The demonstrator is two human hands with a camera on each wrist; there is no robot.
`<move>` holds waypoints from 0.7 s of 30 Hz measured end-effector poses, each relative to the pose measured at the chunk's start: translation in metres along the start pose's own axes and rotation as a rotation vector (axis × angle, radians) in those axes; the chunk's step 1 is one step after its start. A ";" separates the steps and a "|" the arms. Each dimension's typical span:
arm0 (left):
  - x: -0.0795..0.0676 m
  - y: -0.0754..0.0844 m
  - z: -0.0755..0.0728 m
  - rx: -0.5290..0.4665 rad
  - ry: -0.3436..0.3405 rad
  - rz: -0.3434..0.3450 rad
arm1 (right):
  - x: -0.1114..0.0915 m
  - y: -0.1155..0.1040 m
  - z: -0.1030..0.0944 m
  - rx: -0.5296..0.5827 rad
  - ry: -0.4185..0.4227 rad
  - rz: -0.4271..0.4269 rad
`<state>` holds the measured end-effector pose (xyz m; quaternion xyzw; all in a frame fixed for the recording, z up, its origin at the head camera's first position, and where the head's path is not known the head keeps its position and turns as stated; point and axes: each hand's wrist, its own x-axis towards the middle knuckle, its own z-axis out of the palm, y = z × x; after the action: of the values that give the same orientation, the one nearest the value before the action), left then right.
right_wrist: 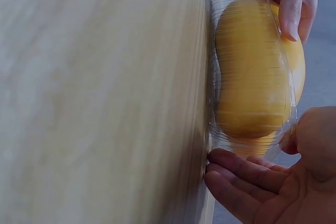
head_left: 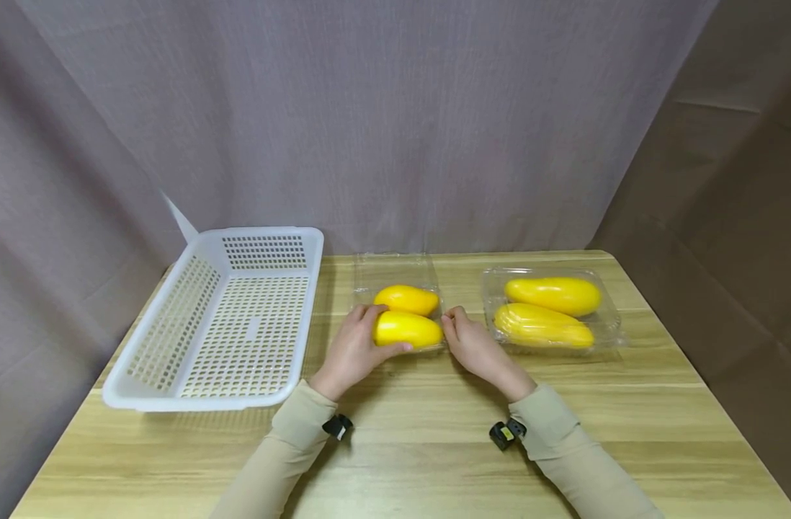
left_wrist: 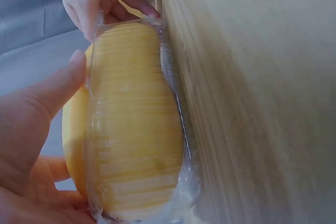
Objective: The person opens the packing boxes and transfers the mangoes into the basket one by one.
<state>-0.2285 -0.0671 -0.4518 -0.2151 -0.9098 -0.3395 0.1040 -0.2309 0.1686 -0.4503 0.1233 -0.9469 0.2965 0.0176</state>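
Two yellow mangoes lie one behind the other in a clear plastic clamshell box, its lid (head_left: pixel 395 271) raised at the back. My left hand (head_left: pixel 355 351) grips the front mango (head_left: pixel 408 329) at its left end, thumb along the near side; the rear mango (head_left: pixel 405 298) is partly hidden. In the left wrist view the ribbed box wall (left_wrist: pixel 134 114) covers the front mango's near side. At the box's right end my right hand (head_left: pixel 476 349) pinches the plastic edge between thumb and forefinger, the other fingers lying low beside the box in the right wrist view.
To the right, a second clear plastic box (head_left: pixel 606 328) with its lid down holds two longer yellow fruits (head_left: pixel 552 295). A white perforated basket (head_left: pixel 313 317) stands at the left of the wooden table (head_left: pixel 421 461). Grey curtains (head_left: pixel 395 130) rise behind.
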 end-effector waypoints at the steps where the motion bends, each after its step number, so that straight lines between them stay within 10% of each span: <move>1: 0.000 0.000 0.000 -0.002 0.000 -0.005 | 0.000 0.000 0.000 0.001 0.001 -0.003; 21: -0.001 -0.006 0.004 -0.035 0.049 0.060 | 0.000 0.001 -0.005 0.021 -0.073 0.018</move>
<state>-0.2303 -0.0689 -0.4582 -0.2354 -0.8940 -0.3573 0.1327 -0.2312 0.1726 -0.4470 0.1254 -0.9448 0.3021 -0.0209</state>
